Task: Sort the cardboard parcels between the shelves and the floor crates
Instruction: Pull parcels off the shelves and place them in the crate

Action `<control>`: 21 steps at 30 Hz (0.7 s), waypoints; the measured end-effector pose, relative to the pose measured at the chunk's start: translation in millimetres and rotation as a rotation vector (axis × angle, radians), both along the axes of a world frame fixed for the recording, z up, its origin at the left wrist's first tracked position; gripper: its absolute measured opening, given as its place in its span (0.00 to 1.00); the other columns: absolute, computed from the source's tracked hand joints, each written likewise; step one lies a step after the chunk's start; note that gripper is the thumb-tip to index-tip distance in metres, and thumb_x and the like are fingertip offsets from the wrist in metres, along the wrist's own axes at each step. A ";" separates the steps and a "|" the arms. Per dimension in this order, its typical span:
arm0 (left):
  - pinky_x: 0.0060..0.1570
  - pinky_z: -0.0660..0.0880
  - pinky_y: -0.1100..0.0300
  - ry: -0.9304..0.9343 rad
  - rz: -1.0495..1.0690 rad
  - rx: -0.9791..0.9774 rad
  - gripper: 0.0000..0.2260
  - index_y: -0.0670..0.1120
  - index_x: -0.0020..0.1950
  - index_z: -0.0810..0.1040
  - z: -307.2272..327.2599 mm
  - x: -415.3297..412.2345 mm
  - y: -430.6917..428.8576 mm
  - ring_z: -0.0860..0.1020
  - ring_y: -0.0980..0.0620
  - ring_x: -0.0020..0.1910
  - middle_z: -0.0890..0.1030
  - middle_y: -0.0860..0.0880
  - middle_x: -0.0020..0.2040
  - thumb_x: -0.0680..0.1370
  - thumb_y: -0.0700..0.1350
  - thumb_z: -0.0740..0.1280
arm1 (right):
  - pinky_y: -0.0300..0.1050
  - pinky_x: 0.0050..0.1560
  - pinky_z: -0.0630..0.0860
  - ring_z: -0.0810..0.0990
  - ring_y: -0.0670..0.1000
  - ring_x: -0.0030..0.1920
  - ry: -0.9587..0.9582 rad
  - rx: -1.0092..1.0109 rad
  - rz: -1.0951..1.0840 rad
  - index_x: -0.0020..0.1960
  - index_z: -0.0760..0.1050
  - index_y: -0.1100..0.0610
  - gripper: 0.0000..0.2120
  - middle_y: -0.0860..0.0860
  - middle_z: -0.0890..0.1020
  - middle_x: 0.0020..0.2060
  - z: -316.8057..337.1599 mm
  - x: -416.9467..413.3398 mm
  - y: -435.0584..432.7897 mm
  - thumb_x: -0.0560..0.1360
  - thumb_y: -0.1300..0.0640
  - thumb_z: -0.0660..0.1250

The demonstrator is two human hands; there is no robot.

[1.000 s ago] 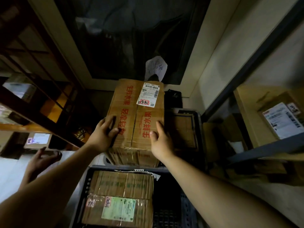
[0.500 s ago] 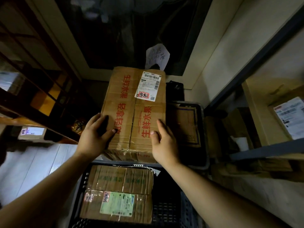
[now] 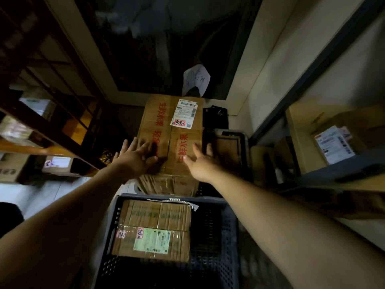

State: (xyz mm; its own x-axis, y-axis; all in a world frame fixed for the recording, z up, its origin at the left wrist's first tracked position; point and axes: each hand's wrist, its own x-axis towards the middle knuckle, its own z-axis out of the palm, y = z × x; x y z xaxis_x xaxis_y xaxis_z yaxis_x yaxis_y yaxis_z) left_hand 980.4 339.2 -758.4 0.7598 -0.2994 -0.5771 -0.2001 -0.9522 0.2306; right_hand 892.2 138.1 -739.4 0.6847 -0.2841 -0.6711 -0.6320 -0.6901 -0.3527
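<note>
A large cardboard parcel [image 3: 164,122] with red lettering and a white shipping label stands on the floor ahead of me. My left hand [image 3: 135,158] lies flat with spread fingers on its near left top. My right hand [image 3: 201,161] hovers over or touches its near right top, fingers straight; contact is unclear. Closer to me, a dark plastic floor crate [image 3: 216,226] holds a smaller taped parcel [image 3: 154,228] with a green label.
A second dark crate [image 3: 245,147] with a flat cardboard piece stands right of the large parcel. Metal shelving [image 3: 341,170] on the right carries labelled boxes. Wooden shelves [image 3: 41,126] on the left hold more parcels. A dark window and wall close off the far end.
Both hands have loosened from the large parcel's near edge and now lie flatter with fingers spread. The parcel sits a little farther from me.
</note>
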 end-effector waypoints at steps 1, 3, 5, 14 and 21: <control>0.73 0.42 0.38 -0.003 -0.015 0.002 0.36 0.59 0.77 0.44 17.1 -7.9 -1.9 0.36 0.44 0.76 0.40 0.50 0.78 0.74 0.67 0.55 | 0.61 0.75 0.48 0.42 0.61 0.76 0.002 -0.007 0.023 0.77 0.42 0.40 0.31 0.50 0.37 0.77 19.5 -6.6 -2.4 0.78 0.34 0.48; 0.73 0.42 0.40 0.000 0.009 0.022 0.34 0.57 0.77 0.43 55.9 -31.5 -5.8 0.37 0.44 0.76 0.40 0.50 0.78 0.77 0.63 0.57 | 0.61 0.75 0.49 0.43 0.60 0.77 0.011 -0.029 0.054 0.77 0.43 0.41 0.32 0.50 0.39 0.77 59.0 -24.0 -7.1 0.77 0.33 0.48; 0.72 0.41 0.41 0.011 0.025 0.025 0.34 0.57 0.77 0.42 98.5 -57.4 -7.7 0.36 0.44 0.76 0.39 0.50 0.78 0.77 0.65 0.56 | 0.59 0.75 0.49 0.44 0.60 0.77 0.024 -0.053 0.082 0.77 0.45 0.42 0.32 0.51 0.41 0.78 99.4 -44.6 -14.9 0.78 0.33 0.49; 0.74 0.41 0.41 0.004 0.056 -0.066 0.35 0.57 0.77 0.45 249.0 -148.8 -7.7 0.39 0.43 0.76 0.45 0.47 0.79 0.76 0.65 0.56 | 0.57 0.75 0.52 0.47 0.56 0.77 0.001 -0.072 0.117 0.78 0.47 0.46 0.34 0.49 0.45 0.78 254.0 -143.9 -38.3 0.78 0.34 0.50; 0.73 0.44 0.43 -0.063 0.025 -0.168 0.33 0.55 0.78 0.48 347.6 -225.0 -35.1 0.41 0.42 0.76 0.45 0.46 0.79 0.78 0.60 0.60 | 0.51 0.74 0.56 0.53 0.57 0.76 -0.132 -0.157 0.080 0.78 0.49 0.51 0.35 0.53 0.52 0.78 348.9 -227.0 -46.1 0.78 0.34 0.49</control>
